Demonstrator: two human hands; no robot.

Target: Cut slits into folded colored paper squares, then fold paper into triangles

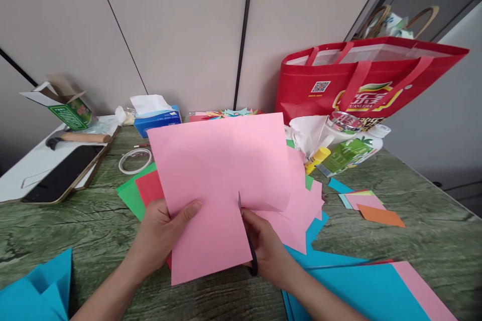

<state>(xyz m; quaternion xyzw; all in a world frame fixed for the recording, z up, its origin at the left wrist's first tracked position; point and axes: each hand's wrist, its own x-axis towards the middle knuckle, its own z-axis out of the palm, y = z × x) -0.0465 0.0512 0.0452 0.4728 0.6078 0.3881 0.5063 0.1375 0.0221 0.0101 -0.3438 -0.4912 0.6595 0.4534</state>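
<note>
A large, flat rectangular sheet of pink paper is held up over the green-grey wood-grain table and serves as the landmark here. The left hand pinches its left edge, thumb pressed on the front face, the other fingers behind it and mostly hidden. The right hand, at the sheet's lower right, has its fingers curled around black-handled metal scissors, whose blade tip shows at a cut running up from the sheet's bottom edge; how far the blades part, I cannot tell. Left of the sheet lie a white ring-shaped tape roll and a black smartphone. Behind it, to the right, stands a red fabric bag; bright blue paper sheets lie at its near right.
</note>
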